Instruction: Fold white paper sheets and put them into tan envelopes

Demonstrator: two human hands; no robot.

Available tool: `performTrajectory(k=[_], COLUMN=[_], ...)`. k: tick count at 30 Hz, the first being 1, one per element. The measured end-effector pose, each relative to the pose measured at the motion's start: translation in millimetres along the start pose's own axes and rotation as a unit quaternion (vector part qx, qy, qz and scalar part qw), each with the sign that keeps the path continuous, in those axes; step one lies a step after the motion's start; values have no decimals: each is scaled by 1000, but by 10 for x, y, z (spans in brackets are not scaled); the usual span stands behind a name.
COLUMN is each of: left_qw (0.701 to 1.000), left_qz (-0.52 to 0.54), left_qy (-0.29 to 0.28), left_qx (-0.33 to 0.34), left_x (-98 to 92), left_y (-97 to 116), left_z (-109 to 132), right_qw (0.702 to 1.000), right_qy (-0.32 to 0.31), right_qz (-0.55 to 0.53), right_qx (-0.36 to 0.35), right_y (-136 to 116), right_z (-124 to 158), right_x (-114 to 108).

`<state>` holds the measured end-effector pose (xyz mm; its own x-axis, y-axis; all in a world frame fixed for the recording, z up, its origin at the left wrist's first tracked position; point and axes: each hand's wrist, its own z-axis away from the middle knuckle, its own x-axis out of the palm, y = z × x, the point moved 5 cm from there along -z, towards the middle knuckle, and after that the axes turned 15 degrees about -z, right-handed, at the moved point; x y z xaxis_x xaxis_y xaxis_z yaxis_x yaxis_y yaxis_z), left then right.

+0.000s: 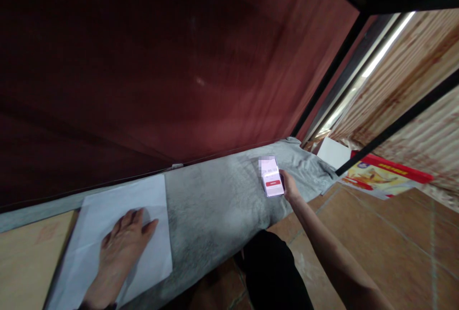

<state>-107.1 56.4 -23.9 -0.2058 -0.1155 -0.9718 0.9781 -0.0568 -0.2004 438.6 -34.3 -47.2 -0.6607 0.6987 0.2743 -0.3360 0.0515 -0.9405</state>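
My left hand [120,248] lies flat, fingers stretched out, on a white sheet of paper [118,205] at the lower left. The sheet rests partly on a grey cloth [215,200] that covers a low surface. Farther right, my right hand [289,186] grips a phone [271,176] with a lit screen and a red button on it, held just above the cloth. My right forearm runs down to the lower right corner.
A dark red wall [161,61] rises behind the cloth. A pale wooden board [25,257] lies at the far left. A red and yellow printed box [380,176] and a white sheet [333,152] sit on the tiled floor [394,233] at right. My dark-clothed leg [276,272] is below.
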Motion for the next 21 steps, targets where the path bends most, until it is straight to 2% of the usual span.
performTrajectory(k=[6, 12, 16, 19, 21], left_qw=[1000, 1000, 999, 999, 999], left_qz=[-20, -26, -36, -32, -24], left_qy=[-5, -8, -17, -10, -29], left_qx=[5, 7, 8, 15, 4], left_x=[-15, -53, -80, -138, -151], left_y=[8, 38, 61, 98, 110], left_z=[29, 44, 72, 136, 175], right_qw=[995, 983, 977, 972, 965], right_qy=[35, 85, 88, 71, 49], right_qz=[24, 92, 156, 215, 258], right_qx=[92, 135, 113, 60, 15], right_y=[-107, -187, -222, -283, -331], right_z=[-160, -369, -418, -373, -348], right_x=[-135, -321, -368, -364, -351])
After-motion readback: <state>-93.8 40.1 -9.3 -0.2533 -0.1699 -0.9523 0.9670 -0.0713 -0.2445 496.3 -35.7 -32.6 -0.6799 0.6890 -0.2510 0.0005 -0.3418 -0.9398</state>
